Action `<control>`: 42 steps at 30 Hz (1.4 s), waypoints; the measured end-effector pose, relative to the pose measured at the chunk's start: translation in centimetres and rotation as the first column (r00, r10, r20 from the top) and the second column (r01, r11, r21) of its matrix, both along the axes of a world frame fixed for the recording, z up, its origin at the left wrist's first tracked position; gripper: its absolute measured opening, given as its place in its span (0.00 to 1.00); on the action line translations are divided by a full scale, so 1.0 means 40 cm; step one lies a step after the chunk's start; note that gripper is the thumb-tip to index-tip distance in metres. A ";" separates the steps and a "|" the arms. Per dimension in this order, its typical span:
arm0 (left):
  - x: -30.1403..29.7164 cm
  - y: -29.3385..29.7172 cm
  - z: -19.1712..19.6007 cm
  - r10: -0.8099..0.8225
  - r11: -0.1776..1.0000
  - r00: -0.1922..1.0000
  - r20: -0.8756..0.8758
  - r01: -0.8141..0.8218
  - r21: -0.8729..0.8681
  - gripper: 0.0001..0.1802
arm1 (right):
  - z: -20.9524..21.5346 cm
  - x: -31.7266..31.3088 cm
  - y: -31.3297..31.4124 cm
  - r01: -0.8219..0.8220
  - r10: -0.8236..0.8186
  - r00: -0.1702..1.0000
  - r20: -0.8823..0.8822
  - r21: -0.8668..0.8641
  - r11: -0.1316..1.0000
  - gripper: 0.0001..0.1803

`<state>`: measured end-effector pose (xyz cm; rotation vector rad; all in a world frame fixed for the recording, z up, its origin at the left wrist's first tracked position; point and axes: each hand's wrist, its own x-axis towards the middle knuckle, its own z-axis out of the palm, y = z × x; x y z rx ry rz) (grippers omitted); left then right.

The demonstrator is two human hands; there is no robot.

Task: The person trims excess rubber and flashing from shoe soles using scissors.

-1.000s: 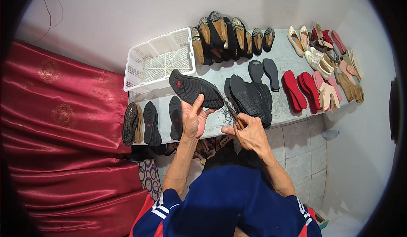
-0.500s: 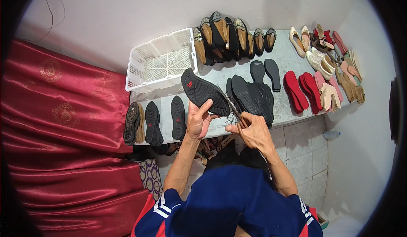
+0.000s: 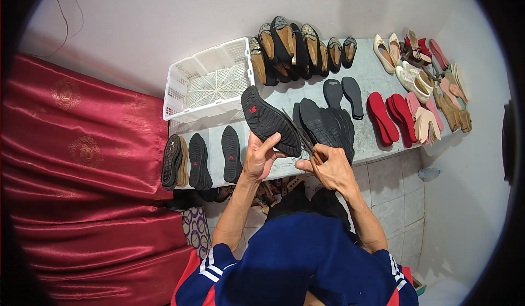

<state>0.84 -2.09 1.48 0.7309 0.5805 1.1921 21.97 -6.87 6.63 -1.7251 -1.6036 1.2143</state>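
Note:
Pinched in my left hand (image 3: 262, 155) is a black ridged shoe sole (image 3: 268, 121) with a small red mark, tilted above the table. My left thumb presses on its tread near the lower end. My right hand (image 3: 332, 168) grips a pair of scissors (image 3: 305, 142) with brownish handles. Their blades lie along the sole's right edge; whether they are cutting into it I cannot make out. Just behind the scissors rests a pile of black soles (image 3: 328, 125) on the table. Another black sole (image 3: 231, 154) lies to the left of my left hand.
A white plastic basket (image 3: 208, 112) stands at the back left of the grey table (image 3: 279, 92). Black flat shoes (image 3: 283, 38) line the back. Red soles (image 3: 381, 119) and pale shoes (image 3: 413, 82) sit at right. A red curtain (image 3: 93, 175) hangs at left.
The sole and both hands have shifted slightly to the right. The scissors stay at the sole's right edge, in my right hand. The whole view has also moved a little.

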 end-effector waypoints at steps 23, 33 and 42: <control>-0.022 0.002 -0.002 -0.130 0.991 0.981 -0.143 0.127 -0.029 0.33 | 0.027 0.020 0.034 -0.063 0.063 0.998 0.000 -0.031 0.998 0.41; -0.036 0.012 -0.005 -0.083 0.990 0.960 -0.266 0.110 0.088 0.33 | 0.002 0.062 0.044 -0.143 0.143 0.990 -0.001 -0.009 0.990 0.37; -0.077 0.032 0.004 -0.028 0.988 0.991 -0.130 0.007 -0.157 0.29 | -0.157 0.058 0.011 -0.367 0.289 0.871 -0.398 -0.137 0.920 0.14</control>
